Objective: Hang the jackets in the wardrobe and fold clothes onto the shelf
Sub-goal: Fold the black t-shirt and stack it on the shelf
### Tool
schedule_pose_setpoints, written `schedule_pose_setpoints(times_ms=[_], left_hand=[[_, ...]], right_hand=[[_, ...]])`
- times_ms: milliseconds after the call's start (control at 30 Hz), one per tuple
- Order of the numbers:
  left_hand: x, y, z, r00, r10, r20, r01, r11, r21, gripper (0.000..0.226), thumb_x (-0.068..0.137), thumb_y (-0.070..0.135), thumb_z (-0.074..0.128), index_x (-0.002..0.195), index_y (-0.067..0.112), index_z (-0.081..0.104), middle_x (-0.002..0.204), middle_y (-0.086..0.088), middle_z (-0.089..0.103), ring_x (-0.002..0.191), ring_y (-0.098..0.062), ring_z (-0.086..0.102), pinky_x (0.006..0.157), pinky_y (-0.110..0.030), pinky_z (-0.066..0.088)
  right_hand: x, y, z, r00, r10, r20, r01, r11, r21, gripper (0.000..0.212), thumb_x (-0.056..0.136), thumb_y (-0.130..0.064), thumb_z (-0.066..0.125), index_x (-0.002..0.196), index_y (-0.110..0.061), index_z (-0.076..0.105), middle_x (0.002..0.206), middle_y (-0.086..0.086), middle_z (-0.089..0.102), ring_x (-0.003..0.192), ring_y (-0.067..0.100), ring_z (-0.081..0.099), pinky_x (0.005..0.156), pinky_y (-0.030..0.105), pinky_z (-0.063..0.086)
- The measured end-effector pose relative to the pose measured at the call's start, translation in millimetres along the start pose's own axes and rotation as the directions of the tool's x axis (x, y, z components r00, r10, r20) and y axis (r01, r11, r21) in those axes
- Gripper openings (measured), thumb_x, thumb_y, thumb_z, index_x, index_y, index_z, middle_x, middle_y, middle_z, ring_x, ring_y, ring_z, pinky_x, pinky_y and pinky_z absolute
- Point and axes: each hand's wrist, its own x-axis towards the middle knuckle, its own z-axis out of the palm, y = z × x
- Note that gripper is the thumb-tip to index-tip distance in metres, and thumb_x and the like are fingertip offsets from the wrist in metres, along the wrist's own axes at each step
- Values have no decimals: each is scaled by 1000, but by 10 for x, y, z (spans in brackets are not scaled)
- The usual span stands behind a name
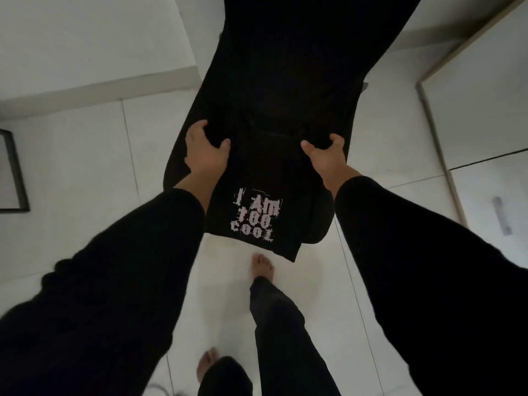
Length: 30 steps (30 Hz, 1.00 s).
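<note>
The job looks to be in its folding part, and not far into it — no shelf, hanger or finished stack shows here, so how much is already done cannot be told. The black garment (274, 90) hangs in the air over the white tiled floor (94, 155), held up in front of the person and running out past the top of the view; it is plain, dark and limp, with one end doubled toward the person. On that near end is a pale print (255, 217) reading "I AM TOO COOL". The left hand (204, 151) grips one side edge, fingers curled into the cloth — the right hand (328, 155) grips the other.
</note>
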Motion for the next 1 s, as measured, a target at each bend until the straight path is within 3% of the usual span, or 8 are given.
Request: schedule_pose_setpoints(times_ms=[133, 233, 367, 533, 633, 733, 933, 1000], left_hand=[[-445, -471, 210, 909, -334, -248, 313, 942, -122, 79, 82, 48, 63, 145, 22, 22, 155, -6, 13, 140, -27, 27, 113, -55, 23], [-769, -688, 394, 680, -732, 31, 645, 578, -500, 97, 77, 59, 63, 149, 21, 12, 151, -12, 25, 135, -35, 34, 109, -50, 35], [-954, -775, 533, 510, -758, 406, 813, 271, -516, 101, 73, 78, 48, 147, 16, 19, 149, -11, 33, 135, -35, 33, 109, -56, 29], [-1013, -799, 592, 525, -534, 663, 833, 165, -527, 92, 80, 78, 31, 147, 16, 27, 151, -8, 35, 140, -31, 31, 113, -63, 11], [-1101, -875, 564, 511, -517, 687, 851, 193, -488, 84, 81, 76, 34, 141, 17, 37, 145, -6, 44, 134, -29, 39, 113, -57, 20], [-1208, -1004, 540, 496, -451, 742, 865, 189, -464, 71, 83, 68, 45, 132, 17, 47, 137, -5, 53, 126, -26, 48, 109, -48, 30], [-1403, -1084, 403, 615, -401, 679, 782, 200, -590, 59, 87, 47, 58, 136, 16, 45, 137, -8, 53, 129, -28, 46, 114, -53, 22], [-1474, -1051, 201, 675, -325, 663, 731, 173, -660, 40, 92, 39, 53, 124, 15, 54, 131, -10, 57, 120, -28, 53, 109, -50, 34]], right_hand=[[106, -5, 92, 998, 37, -59, -44, 992, -117, 94, 75, -43, 74, 147, -23, 16, 145, 12, 34, 130, 33, 39, 106, 50, 39], [171, -44, 137, 995, 82, -63, -90, 987, -129, 94, 75, -40, 76, 145, -13, 19, 143, 12, 36, 129, 31, 42, 104, 46, 40], [226, -11, 165, 991, 127, -32, -130, 985, -109, 98, 73, -41, 78, 144, -6, 20, 143, 14, 37, 132, 33, 39, 106, 44, 35], [171, 33, 186, 985, 116, 129, -110, 992, -59, 78, 78, -32, 76, 139, -7, 34, 138, 9, 46, 128, 28, 43, 106, 40, 36], [71, 43, 150, 958, 148, 245, -166, 985, 51, 65, 81, -27, 73, 135, -9, 42, 131, 10, 53, 118, 28, 53, 104, 41, 43], [-102, 41, 161, 921, 177, 348, -252, 950, 184, 22, 89, -23, 64, 107, -12, 55, 108, 10, 62, 95, 26, 63, 85, 41, 54], [-470, 121, 176, 922, 80, 378, -248, 874, 419, 15, 91, -23, 60, 101, -11, 56, 106, 12, 61, 97, 31, 60, 89, 46, 51], [-702, 135, 105, 922, 39, 386, -245, 831, 500, 11, 92, -23, 59, 90, -14, 52, 100, 10, 59, 93, 29, 58, 90, 47, 48]])
